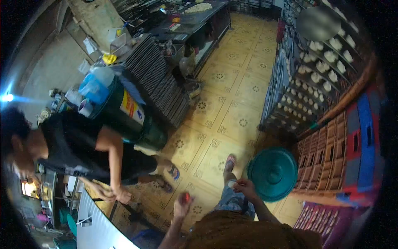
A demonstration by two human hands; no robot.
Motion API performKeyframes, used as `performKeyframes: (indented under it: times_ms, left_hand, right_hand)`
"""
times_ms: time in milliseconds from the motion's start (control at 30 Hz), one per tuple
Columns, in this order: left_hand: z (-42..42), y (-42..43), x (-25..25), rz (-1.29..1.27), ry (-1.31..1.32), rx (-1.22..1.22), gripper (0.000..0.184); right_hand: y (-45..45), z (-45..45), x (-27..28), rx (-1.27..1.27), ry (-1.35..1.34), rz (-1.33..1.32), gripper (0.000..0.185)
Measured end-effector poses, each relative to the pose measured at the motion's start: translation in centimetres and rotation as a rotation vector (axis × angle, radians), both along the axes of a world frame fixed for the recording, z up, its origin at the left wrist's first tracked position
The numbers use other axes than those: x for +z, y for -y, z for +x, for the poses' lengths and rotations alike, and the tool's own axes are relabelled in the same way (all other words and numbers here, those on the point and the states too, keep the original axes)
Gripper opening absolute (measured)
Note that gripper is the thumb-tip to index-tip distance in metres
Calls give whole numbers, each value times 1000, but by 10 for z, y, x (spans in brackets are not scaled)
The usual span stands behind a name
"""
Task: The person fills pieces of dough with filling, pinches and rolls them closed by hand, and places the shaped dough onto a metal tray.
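A yellow tiled floor (pixel 232 95) underfoot, a small object in each hand.
The left hand (pixel 180 208) has its fingers closed around a blurred red object (pixel 187 197); apart from it, the right hand (pixel 248 189) pinches a white object (pixel 232 183) beside a round green lid (pixel 273 173). Steady fingertips, clear of the lid, should serve best.

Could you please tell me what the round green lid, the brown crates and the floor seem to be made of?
The round green lid looks like semi-gloss plastic, from its uniform color and moulded rings. The brown crates look like duller moulded plastic, with ribbed, slotted walls. The floor could be glazed tile or vinyl, given its printed motifs.
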State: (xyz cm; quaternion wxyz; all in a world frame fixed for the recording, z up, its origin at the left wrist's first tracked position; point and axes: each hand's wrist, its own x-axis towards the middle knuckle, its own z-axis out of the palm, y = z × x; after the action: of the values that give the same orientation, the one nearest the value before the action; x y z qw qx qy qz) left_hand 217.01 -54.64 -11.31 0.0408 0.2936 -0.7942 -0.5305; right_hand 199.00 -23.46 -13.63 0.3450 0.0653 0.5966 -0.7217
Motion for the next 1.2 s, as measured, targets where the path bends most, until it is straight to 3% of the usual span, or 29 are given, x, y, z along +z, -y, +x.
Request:
performKeyframes:
  times_ms: [67, 133, 167, 233, 267, 333, 400, 467, 533, 567, 633, 667, 700, 767, 800, 833, 867, 900, 933, 967, 1000, 1067, 1133, 1200]
  left_hand:
    - [-150, 13, 37, -108, -191, -78, 32]
    - [-274, 47, 12, 80, -206, 23, 28]
    - [-336, 71, 16, 35, -221, -2, 25]
    - [-450, 112, 21, -89, -281, 92, 25]
    - [-503, 128, 52, -275, -475, 104, 29]
    - [-603, 180, 76, -441, -381, 223, 35]
    - [-699, 242, 73, -451, -417, 346, 39]
    - [-797, 328, 40, -422, -447, 271, 39]
    - [-873, 366, 41, -548, -363, 355, 39]
    - [-913, 385, 45, -677, -282, 430, 39]
    - [-976, 420, 23, -434, -429, 532, 36]
    - [-992, 427, 22, -728, -103, 547, 41]
    - [-1004, 450, -15, -707, -99, 482, 54]
    - [-1031, 420, 17, -816, 260, 574, 59]
    - [-1040, 416, 8, -986, 111, 636, 56]
    - [-1066, 388, 42, -902, 9, 662, 49]
    - [-1083, 378, 27, -1068, 54, 492, 40]
    - [-1115, 369, -18, -456, -391, 387, 31]
    - [-1182, 307, 44, -299, -358, 310, 28]
    - [-1245, 264, 102, -131, 8, 158, 24]
    - [-1291, 246, 48, -192, -75, 27, 23]
    - [-1404, 193, 79, 165, -208, -40, 29]
    - [-1482, 168, 63, 202, -275, 45, 32]
    - [-1549, 181, 79, 234, -318, 120, 35]
  right_hand:
    - [-6, -87, 2, 16, -93, 95, 21]
    - [-8, -153, 23, -114, -141, 92, 21]
    - [-9, -202, 49, -45, -194, 309, 19]
    - [0, -298, 103, -89, -423, 391, 14]
    - [2, -348, 117, -90, -431, 349, 14]
    - [7, -449, 132, -82, -452, 320, 14]
    - [16, -540, 132, -186, -474, 191, 16]
    - [31, -619, 138, -168, -498, 242, 17]
    - [54, -696, 145, -168, -535, 315, 21]
    - [51, -729, 114, -201, -519, 217, 21]
    - [61, -785, 76, -240, -512, 191, 20]
    - [61, -808, 70, -253, -476, 192, 20]
    - [71, -841, 76, -245, -474, 201, 20]
    - [100, -890, 96, -382, -294, 394, 19]
    - [105, -921, 100, -382, -286, 395, 19]
    - [112, -959, 99, -397, -313, 340, 19]
    - [116, -997, 95, -408, -337, 288, 20]
    - [120, -1039, 80, -391, -289, 310, 19]
    - [129, -1084, 71, -367, -275, 316, 19]
    - [155, -1141, 67, -281, -276, 292, 16]
    - [185, -1203, 66, -188, -285, 264, 15]
    - [248, -1319, 79, 128, -357, 363, 17]
    - [309, -1416, 88, 320, -619, 291, 21]
    - [364, -1497, 104, 514, -527, 281, 20]
